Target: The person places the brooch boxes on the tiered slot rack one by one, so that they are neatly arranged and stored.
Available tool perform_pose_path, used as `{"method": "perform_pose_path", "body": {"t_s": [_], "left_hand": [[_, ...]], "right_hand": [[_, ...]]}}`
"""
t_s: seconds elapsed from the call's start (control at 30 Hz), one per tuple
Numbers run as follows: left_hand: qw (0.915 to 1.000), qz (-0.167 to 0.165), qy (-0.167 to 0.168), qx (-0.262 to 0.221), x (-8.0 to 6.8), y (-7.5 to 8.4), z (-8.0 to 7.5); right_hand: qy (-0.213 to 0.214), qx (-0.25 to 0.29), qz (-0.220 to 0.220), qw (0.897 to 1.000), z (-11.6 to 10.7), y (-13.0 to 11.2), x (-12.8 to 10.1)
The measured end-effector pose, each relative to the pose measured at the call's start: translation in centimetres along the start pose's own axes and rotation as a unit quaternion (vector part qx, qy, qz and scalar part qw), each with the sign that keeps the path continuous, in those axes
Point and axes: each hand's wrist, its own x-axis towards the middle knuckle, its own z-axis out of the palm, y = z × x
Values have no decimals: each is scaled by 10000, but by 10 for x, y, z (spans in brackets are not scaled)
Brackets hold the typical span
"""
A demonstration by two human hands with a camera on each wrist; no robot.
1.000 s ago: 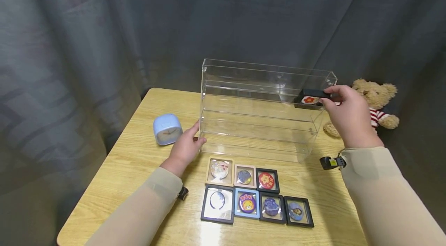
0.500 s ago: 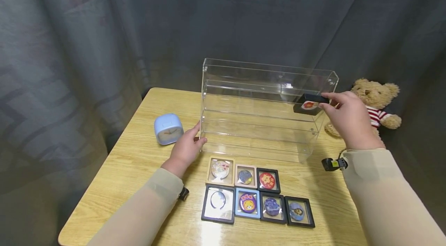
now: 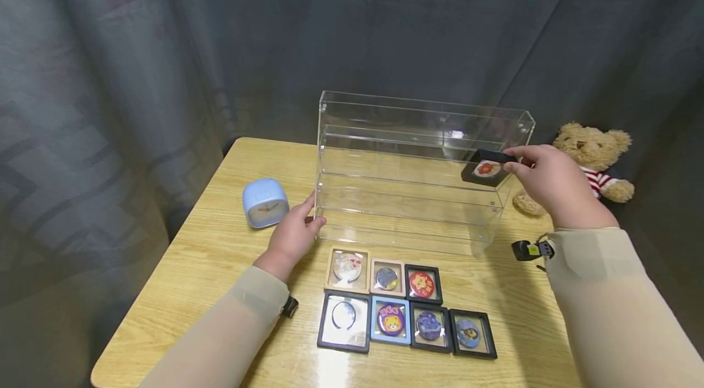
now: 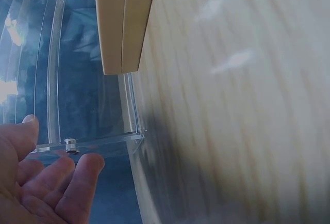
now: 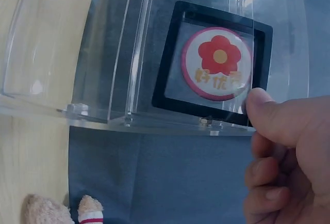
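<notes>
A clear acrylic display rack (image 3: pixel 407 189) with several tiers stands on the table. My left hand (image 3: pixel 294 230) holds its left side panel, thumb on one face and fingers on the other, as the left wrist view shows. My right hand (image 3: pixel 555 183) pinches the corner of a black square display frame (image 3: pixel 467 175) between thumb and fingers. Inside that frame is a round badge (image 5: pixel 219 63) with a red flower and a pink rim. The frame is at the right end of an upper tier, tilted in the right wrist view.
Several framed badges lie in two rows before the rack, among them a wooden-coloured frame (image 3: pixel 328 269), a blue frame (image 3: pixel 389 341) and a black frame (image 3: pixel 343 348). A blue clock (image 3: pixel 265 195) stands left of the rack. A teddy bear (image 3: pixel 591 146) sits to its right.
My right hand has lowered the black frame a little into the tier, and its flower badge now shows more fully. The left hand stays at the rack's side.
</notes>
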Motion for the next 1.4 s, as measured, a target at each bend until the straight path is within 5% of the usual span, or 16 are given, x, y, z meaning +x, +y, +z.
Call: {"method": "perform_pose_path", "body": {"t_s": [0.43, 0.63, 0.83, 1.1, 1.4], "left_hand": [[10000, -74, 48, 45, -1, -2, 0], [10000, -51, 63, 23, -2, -1, 2], [10000, -35, 8, 0, -2, 1, 4], [10000, -49, 4, -10, -2, 1, 4], [10000, -8, 40, -25, -3, 2, 4]], "right_hand": [[23, 269, 122, 9996, 7, -4, -14], [414, 716, -555, 9950, 36, -6, -50], [-342, 634, -977, 9926, 93, 6, -85], [-1477, 764, -1066, 9803, 150, 15, -101], [-1418, 422, -1503, 9775, 174, 14, -104]]}}
